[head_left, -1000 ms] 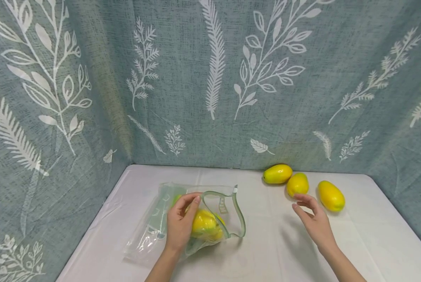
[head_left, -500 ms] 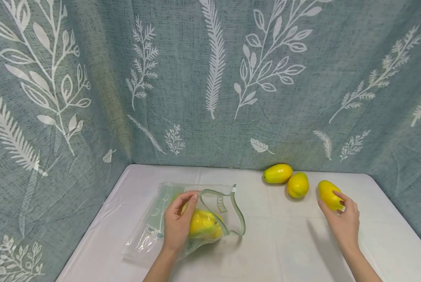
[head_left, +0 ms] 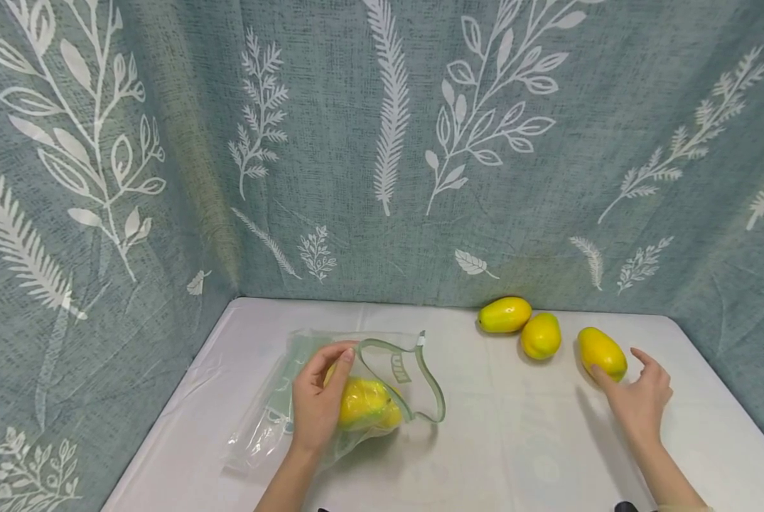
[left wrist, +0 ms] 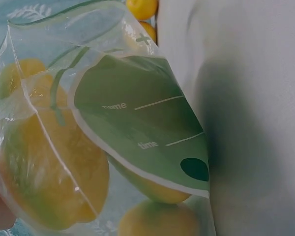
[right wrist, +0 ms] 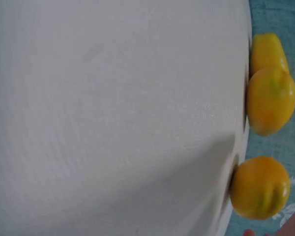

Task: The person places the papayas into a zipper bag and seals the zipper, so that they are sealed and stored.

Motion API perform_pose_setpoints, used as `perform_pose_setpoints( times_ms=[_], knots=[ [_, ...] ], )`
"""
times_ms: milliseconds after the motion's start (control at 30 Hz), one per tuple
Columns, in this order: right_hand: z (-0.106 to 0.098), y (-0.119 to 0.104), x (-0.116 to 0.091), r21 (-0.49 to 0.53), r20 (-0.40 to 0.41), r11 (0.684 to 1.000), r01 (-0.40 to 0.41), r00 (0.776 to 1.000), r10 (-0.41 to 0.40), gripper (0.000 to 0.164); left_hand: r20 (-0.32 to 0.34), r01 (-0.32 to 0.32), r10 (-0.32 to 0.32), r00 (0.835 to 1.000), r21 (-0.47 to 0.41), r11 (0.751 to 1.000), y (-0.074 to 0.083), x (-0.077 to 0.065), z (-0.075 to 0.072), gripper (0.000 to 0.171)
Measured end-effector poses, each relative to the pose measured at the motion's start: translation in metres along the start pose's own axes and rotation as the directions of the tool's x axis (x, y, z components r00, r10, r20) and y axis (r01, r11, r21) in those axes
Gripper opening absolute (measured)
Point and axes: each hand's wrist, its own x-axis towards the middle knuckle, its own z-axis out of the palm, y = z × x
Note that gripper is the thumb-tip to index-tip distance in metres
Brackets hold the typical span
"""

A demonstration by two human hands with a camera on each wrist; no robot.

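My left hand (head_left: 318, 402) pinches the upper side of a clear zip bag (head_left: 260, 430) between thumb and fingers, near its gaping green-edged mouth. Yellow-green papayas (head_left: 361, 405) lie inside; the left wrist view shows several through the plastic, one large papaya (left wrist: 54, 172) beside the green printed label (left wrist: 132, 108). On the right, my right hand (head_left: 642, 398) is spread around the near end of a loose papaya (head_left: 600, 353). Its thumb overlaps the fruit's lower left side, while the fingers stand apart at its right. In the right wrist view, fingertips show beside this papaya (right wrist: 259, 189).
Two more papayas, one rounder-looking (head_left: 540, 336) and one lying lengthwise (head_left: 505, 315), sit close together at the table's back edge. A white cloth covers the table (head_left: 477, 441). Blue-green leaf-patterned curtains (head_left: 330, 142) rise behind and at both sides.
My right hand has moved right, from in front of the middle papaya to the rightmost one, its fingers now wider apart. The left hand has drifted slightly left with the bag.
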Motion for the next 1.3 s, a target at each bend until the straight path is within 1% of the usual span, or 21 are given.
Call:
perform_pose_setpoints(
  times_ms=[267, 367, 533, 667, 800, 1100, 1300],
  knots=[
    [0.005, 0.009, 0.008, -0.004, 0.042, 0.998, -0.055, 0.998, 0.055, 0.080, -0.010, -0.034, 0.034, 0.999, 0.006, 0.999, 0.003, 0.003, -0.004, 0.011],
    [0.006, 0.012, 0.010, 0.001, 0.049, 0.998, -0.061, 0.997, 0.061, 0.081, -0.016, -0.051, 0.051, 0.999, -0.006, 0.999, 0.004, 0.005, -0.004, 0.011],
    [0.009, 0.014, 0.014, 0.001, 0.064, 0.998, -0.060, 0.996, 0.060, 0.081, -0.035, -0.061, 0.060, 0.998, -0.035, 0.998, 0.007, 0.007, -0.005, 0.012],
    [0.010, 0.015, 0.016, 0.005, 0.072, 0.996, -0.087, 0.994, 0.086, 0.083, -0.042, -0.068, 0.066, 0.997, -0.053, 0.996, 0.010, 0.009, -0.006, 0.013],
    [0.010, 0.017, 0.017, 0.004, 0.073, 0.994, -0.106, 0.992, 0.105, 0.083, -0.051, -0.074, 0.071, 0.996, -0.058, 0.996, 0.012, 0.009, -0.007, 0.013],
    [0.009, 0.019, 0.021, 0.011, 0.083, 0.993, -0.121, 0.989, 0.120, 0.081, -0.059, -0.101, 0.097, 0.994, -0.073, 0.992, 0.013, 0.010, -0.008, 0.013],
    [0.008, 0.020, 0.022, 0.009, 0.088, 0.991, -0.131, 0.988, 0.130, 0.079, -0.057, -0.097, 0.093, 0.994, -0.073, 0.993, 0.013, 0.008, -0.008, 0.013]
  ],
)
